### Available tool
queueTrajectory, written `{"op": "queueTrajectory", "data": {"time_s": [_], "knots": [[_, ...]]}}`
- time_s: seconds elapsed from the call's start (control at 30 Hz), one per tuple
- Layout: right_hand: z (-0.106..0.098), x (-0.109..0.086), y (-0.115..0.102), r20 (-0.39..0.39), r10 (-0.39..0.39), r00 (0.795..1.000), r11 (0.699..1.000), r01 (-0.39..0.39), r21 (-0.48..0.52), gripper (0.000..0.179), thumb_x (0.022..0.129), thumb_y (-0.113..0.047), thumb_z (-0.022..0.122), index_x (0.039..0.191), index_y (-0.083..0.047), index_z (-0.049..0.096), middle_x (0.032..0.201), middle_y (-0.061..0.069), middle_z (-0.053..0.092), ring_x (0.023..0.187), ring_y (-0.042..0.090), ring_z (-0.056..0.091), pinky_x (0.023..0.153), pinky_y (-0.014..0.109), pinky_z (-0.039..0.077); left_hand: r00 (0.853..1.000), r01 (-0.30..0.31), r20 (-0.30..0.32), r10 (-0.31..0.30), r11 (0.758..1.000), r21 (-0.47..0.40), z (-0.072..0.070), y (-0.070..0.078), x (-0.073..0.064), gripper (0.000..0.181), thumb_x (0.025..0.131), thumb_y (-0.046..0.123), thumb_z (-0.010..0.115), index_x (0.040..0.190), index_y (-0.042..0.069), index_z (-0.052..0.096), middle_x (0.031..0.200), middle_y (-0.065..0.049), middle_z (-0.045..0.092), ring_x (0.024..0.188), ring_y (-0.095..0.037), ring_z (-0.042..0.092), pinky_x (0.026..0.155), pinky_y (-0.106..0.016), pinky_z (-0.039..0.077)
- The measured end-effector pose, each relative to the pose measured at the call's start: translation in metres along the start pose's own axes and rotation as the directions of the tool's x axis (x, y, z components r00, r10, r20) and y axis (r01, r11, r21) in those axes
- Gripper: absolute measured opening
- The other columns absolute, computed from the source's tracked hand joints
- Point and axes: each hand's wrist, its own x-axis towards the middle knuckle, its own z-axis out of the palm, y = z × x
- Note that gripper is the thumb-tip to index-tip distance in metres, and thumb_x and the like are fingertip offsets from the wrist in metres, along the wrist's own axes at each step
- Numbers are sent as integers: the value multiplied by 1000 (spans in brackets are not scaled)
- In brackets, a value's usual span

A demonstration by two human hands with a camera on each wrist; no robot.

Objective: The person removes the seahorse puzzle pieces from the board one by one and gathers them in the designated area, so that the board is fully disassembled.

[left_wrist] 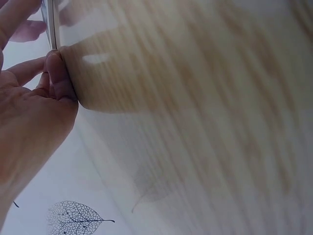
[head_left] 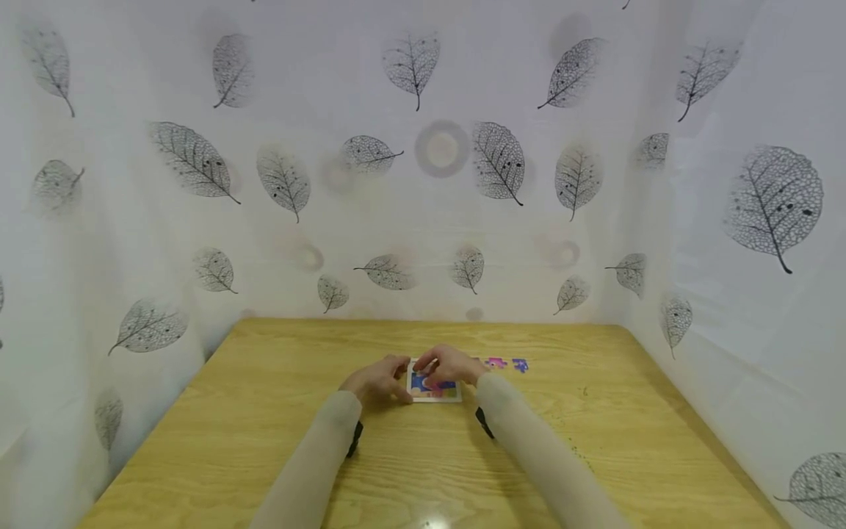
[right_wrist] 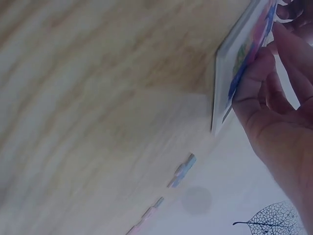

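Observation:
A small jigsaw puzzle in a white-edged tray (head_left: 435,400) lies on the table, its picture in blue, pink, orange and green. My left hand (head_left: 378,379) holds the tray's left side, thumb near the lower corner and fingers near the upper one. In the left wrist view, the left thumb (left_wrist: 59,73) sits right at the tray's edge. Over the puzzle, my right hand (head_left: 449,365) reaches in from the right with thumb and forefinger apart. The right wrist view has its fingertips at the picture surface (right_wrist: 238,63); no loose piece shows between them.
A pink puzzle piece (head_left: 496,363) and a purple-blue one (head_left: 521,365) lie right of the tray, with another partly hidden behind the right hand. The wooden table (head_left: 264,426) has small dark specks at right. Leaf-printed white curtain (head_left: 423,220) surrounds its back and sides.

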Motion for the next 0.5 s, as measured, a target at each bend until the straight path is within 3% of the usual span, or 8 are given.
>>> {"op": "queueTrajectory", "data": {"time_s": [0.3,0.5], "knots": [[2,1,1,-11,25,1000,998,-26,-58,38,80,5,72,117,-5,70,112,9,70,100,21,64,87,33,57,1000,-4,-5,4,1000,2,1,0,1,89,79,21,82,151,2,34,147,-19,43,138,-36,38,119,-51,28],[3,2,1,5,3,1000,996,-3,-90,44,81,6,71,123,-5,66,116,9,69,103,21,63,91,34,55,1000,4,3,-4,1000,-23,0,1,0,90,79,19,82,151,1,32,147,-21,42,139,-36,37,119,-51,28]]}}
